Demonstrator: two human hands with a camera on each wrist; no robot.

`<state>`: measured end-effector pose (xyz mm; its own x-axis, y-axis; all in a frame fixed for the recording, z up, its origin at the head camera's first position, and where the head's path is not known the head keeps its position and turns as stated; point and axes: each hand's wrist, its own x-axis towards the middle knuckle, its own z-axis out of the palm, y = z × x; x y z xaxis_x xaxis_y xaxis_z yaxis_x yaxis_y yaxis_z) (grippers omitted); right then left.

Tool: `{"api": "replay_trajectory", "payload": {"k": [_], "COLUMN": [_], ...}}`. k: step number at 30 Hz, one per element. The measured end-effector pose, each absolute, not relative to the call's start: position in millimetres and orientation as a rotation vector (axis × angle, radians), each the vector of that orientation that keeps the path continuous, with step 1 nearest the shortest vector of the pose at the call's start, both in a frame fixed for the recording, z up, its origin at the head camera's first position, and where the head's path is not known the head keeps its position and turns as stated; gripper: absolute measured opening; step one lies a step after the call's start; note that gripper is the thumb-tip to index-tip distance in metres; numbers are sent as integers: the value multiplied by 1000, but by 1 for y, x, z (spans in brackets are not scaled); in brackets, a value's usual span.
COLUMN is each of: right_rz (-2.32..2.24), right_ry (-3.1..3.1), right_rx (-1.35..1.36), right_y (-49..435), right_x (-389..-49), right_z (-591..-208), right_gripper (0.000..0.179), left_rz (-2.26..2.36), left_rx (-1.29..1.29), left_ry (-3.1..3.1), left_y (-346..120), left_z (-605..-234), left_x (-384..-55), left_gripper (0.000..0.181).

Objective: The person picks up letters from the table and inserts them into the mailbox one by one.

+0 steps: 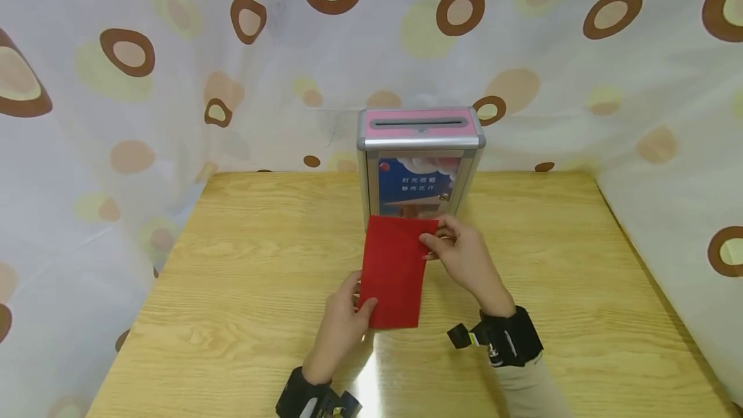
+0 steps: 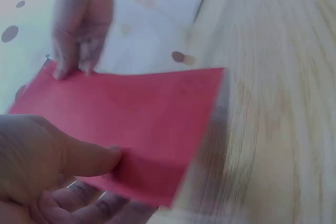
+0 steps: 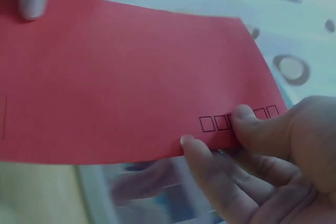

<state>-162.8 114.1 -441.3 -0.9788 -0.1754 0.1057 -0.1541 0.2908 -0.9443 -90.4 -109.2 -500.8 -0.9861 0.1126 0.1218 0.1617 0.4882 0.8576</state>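
Note:
A red envelope (image 1: 395, 273) is held up above the table, in front of a letter box (image 1: 422, 140). The left hand (image 1: 344, 321) pinches its lower left edge, thumb on the near face and fingers behind. At the upper right corner the right hand (image 1: 461, 251) pinches it between thumb and fingers. In the right wrist view, the envelope (image 3: 115, 82) bears a row of small printed squares, partly covered by the right thumb. The box has a silver frame, a pink top with a dark slot and a blue picture panel with a small lock; the envelope hides its lower front.
The wooden table (image 1: 255, 263) runs under both hands. Behind it and along the sides hangs a white cloth (image 1: 371, 50) with brown and yellow round patterns. Black straps with small cameras sit on both wrists.

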Motion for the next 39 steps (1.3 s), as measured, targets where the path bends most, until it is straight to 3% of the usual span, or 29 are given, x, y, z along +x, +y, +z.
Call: {"api": "replay_trajectory", "payload": {"k": [3,7,16,32,39], "right_rz": [-1731,-1626,-1638,-1791,-2034], "right_ry": [2640,2828,3020,3280,3271], "right_rx": [-403,-540,-790,-997,-1068], "right_y": [114,114,113,120,121], "right_x": [-157,-150,-142,-145,-147], "right_z": [-424,-403,-370,-312,-281], "right_gripper": [14,15,20,14,10], "left_rz": [-1506,-1515,-1452,-1194,-1094], "left_rx": [-277,-299,-332,-626,-731], "left_ry": [-2669,-2650,-2609,-2162,-2019], "left_y": [-113,-117,-116,-101,-95], "left_z": [-502,-500,-482,-344,-300], "left_x": [-93,-97,-117,-149,-157], "left_gripper": [29,21,21,20,16]}}
